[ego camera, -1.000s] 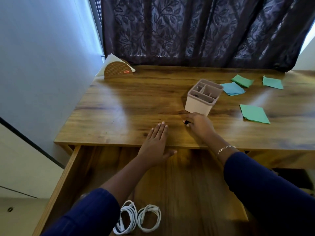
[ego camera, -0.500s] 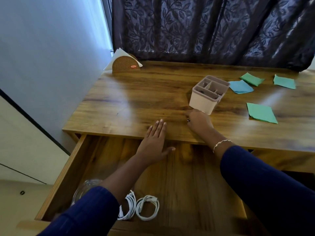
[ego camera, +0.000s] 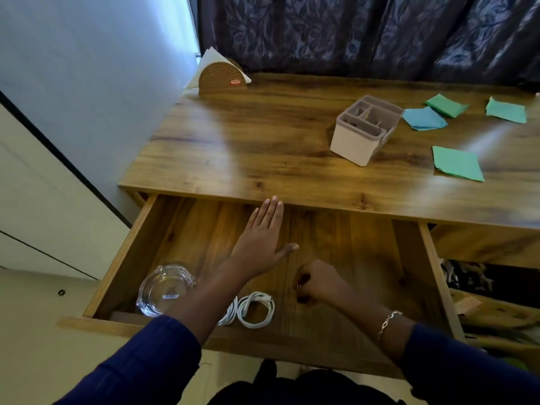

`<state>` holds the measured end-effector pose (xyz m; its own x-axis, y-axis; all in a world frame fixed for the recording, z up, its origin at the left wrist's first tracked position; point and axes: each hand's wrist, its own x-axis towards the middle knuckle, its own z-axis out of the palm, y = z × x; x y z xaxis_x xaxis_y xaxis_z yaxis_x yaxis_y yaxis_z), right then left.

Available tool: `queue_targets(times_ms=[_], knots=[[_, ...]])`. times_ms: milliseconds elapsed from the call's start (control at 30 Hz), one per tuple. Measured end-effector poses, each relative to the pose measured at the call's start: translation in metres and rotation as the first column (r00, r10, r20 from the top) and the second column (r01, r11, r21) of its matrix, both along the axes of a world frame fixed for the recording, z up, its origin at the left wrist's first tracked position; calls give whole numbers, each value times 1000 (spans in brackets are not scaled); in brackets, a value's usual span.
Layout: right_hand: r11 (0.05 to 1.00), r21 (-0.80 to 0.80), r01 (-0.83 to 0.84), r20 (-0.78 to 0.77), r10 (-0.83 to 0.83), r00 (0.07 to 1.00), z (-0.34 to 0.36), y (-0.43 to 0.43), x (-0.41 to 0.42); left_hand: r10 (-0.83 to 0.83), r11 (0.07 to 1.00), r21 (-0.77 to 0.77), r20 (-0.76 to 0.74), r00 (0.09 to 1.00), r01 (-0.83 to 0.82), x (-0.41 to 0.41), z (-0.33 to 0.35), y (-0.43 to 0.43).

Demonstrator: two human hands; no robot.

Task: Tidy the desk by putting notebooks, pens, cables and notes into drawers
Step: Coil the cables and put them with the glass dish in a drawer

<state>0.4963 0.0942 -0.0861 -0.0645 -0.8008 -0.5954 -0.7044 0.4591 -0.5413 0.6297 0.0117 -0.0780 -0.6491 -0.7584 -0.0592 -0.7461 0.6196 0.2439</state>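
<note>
Head view: wide drawer [ego camera: 365, 252] pulled out under the wooden surface [ego camera: 263, 147]. Left hand [ego camera: 263, 238] is flat over the drawer floor, fingers straight and together, thumb out, fingertips near the surface's front edge, holding nothing. Right hand [ego camera: 321, 283] is over the drawer floor just right of it, fingers curled into a fist; something dark shows at the fingers, but I cannot tell whether it grips anything. Bracelet [ego camera: 388, 320] on the right wrist. White coiled cables [ego camera: 255, 309] lie in the drawer near its front, partly under the left forearm. Clear glass dish [ego camera: 163, 289] in the drawer's front left corner. On the surface: compartment organizer [ego camera: 362, 130] and, to its right, a blue note [ego camera: 425, 119] and three green notes [ego camera: 457, 163]. Napkin holder [ego camera: 222, 80] at the back left corner.
</note>
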Motion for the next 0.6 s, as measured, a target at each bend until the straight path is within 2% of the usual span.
queue_targets(times_ms=[200,367,600], knots=[[998,9,-54,-181,55,982,-30,15,32,-43,999,28,53,998,42,10,-8,7],[999,4,-50,-223,50,974,-29,28,49,-44,997,62,69,997,39,26,-13,19],[997,53,62,-223,-48,974,-27,26,56,-37,994,102,39,999,33,49,-22,33]])
